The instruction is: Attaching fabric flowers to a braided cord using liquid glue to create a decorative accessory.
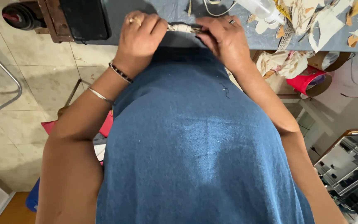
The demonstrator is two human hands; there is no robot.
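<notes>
My left hand [139, 31] and my right hand [222, 35] both grip a small off-white rolled bundle [182, 28] wound with cord, held between them at the near edge of a grey-covered table [146, 8]. Each hand closes on one end of the bundle. My left wrist wears a dark beaded bracelet and a thin metal bangle; both hands wear rings. My blue garment [195, 137] fills the middle of the view and hides what is under the hands.
A black box [83, 16] and a dark round object [19, 15] sit at the table's left. A clear plastic bottle [262, 9] and several cream paper scraps [324, 18] lie at the right. Below right is a red container [307, 81]; tiled floor lies left.
</notes>
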